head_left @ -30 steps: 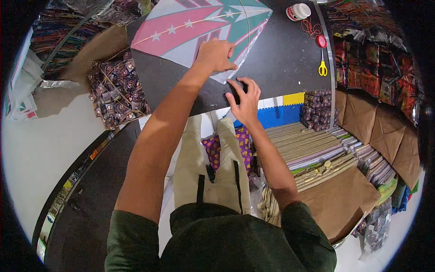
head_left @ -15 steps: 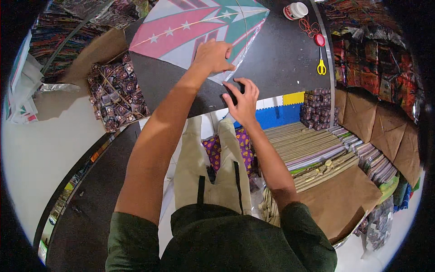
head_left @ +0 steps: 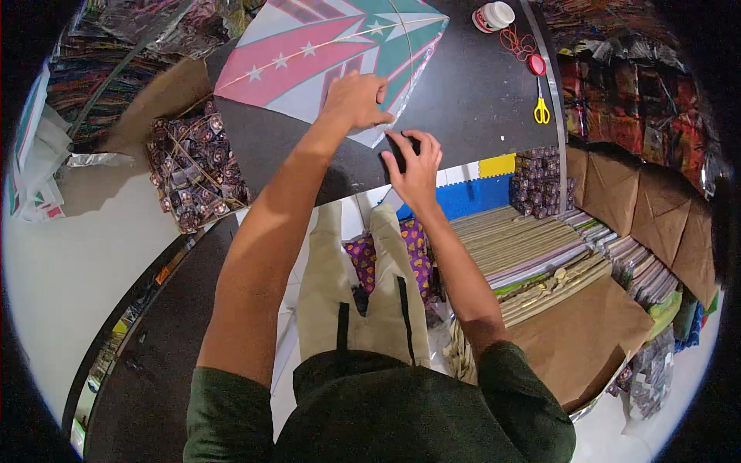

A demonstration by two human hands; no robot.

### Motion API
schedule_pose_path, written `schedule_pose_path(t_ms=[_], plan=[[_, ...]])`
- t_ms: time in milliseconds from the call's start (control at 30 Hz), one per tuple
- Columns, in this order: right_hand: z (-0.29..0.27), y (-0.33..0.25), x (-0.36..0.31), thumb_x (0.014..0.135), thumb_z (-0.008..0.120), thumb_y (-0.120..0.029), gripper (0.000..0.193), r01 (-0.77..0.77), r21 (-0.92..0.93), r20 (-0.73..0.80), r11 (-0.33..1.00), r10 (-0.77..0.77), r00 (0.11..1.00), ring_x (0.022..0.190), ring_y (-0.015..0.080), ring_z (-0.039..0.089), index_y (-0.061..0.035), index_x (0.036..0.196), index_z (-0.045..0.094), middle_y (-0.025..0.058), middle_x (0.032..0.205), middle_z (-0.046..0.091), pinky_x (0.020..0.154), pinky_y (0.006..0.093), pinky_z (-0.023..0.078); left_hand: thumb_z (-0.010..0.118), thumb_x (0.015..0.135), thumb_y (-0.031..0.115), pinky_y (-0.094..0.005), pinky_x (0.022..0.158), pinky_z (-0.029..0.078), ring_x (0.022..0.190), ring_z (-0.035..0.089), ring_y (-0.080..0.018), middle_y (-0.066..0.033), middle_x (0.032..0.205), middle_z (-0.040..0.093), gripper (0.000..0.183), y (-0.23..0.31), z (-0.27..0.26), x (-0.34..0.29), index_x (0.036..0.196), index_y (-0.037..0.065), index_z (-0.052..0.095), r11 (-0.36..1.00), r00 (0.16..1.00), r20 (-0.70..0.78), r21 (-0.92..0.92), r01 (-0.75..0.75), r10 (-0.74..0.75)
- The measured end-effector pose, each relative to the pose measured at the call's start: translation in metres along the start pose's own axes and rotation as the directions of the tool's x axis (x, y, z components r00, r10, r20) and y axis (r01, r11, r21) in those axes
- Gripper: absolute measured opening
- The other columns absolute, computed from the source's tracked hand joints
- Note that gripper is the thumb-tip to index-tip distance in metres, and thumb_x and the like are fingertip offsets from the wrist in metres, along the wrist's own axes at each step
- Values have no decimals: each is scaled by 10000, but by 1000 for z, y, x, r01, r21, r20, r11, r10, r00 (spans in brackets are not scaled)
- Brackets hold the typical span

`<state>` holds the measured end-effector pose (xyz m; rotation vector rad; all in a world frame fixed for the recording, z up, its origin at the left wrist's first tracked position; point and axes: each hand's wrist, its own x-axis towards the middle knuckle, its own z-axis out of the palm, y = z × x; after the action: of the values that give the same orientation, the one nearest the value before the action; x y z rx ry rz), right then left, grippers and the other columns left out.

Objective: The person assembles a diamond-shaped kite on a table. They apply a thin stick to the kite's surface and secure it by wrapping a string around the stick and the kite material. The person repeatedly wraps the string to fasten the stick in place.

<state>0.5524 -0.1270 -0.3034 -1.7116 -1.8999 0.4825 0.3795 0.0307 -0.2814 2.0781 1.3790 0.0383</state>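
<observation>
A kite (head_left: 305, 65) in pink, green and white with star marks lies flat on the dark tabletop (head_left: 471, 100). One thin stick runs along it and a curved one crosses it. My left hand (head_left: 356, 102) rests on the kite's near part, fingers bent and apart from the thumb, which reaches to the shiny right edge. By that edge, just above the near corner, is my right hand (head_left: 414, 166). Its index finger touches or nearly touches the edge, and its thumb is spread away. Neither hand visibly grips anything.
A white tub (head_left: 494, 17), orange string (head_left: 517, 44), a red round item (head_left: 536, 64) and yellow-handled scissors (head_left: 542, 112) lie at the table's right. At left stands a box of small dark packets (head_left: 197, 166). Stacked folded sheets (head_left: 517, 247) fill the lower right.
My right hand's index finger has moved slightly up the kite's edge, off the near corner, which now shows more. My left hand stays on the kite. The whole view has shifted slightly.
</observation>
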Motion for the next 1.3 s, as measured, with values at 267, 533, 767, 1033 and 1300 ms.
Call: schedule_pose_path(t_ms=[267,533,767,1033,1300], plan=[[-4,5,-1,901,830,-267,337,1,91,-50,996,4,999,1295,374,505,-181,1219,759,95,1282,615,1113,531,383,939,710,519,-542,903,495,1110,650,-353,-59,1026,744,533,-2,0,-1,926,145,627,1000,1000,-6,1,-18,18],[-72,77,98,899,842,-199,331,58,-59,-279,997,-73,958,1228,371,552,-87,1191,736,151,1235,645,1099,498,429,957,727,450,-542,932,477,1137,645,-338,-46,1029,746,492,5,-5,-5,919,136,631,998,1000,12,-58,20,-19],[-126,131,245,852,904,-314,506,7,-111,-338,994,-45,940,1266,401,623,-51,1253,743,227,1369,626,1094,465,514,967,719,402,-529,916,473,1116,644,-323,-39,1008,743,465,8,-7,-4,916,137,639,996,1000,-5,-84,16,-16],[-110,127,296,827,901,-370,496,-270,-194,-268,943,213,939,1358,422,588,-27,1177,822,256,1467,589,1132,478,495,968,716,410,-528,925,469,1113,641,-316,-32,1017,742,462,2,-3,-5,905,146,640,997,999,-34,-71,7,-9],[-98,139,313,850,883,-295,391,-339,-333,-280,880,251,927,1275,422,661,-19,1121,827,237,1406,665,1077,483,536,962,697,455,-526,878,469,1118,633,-336,-11,1028,723,497,-4,5,-7,914,162,625,996,997,-72,-78,-36,30]])
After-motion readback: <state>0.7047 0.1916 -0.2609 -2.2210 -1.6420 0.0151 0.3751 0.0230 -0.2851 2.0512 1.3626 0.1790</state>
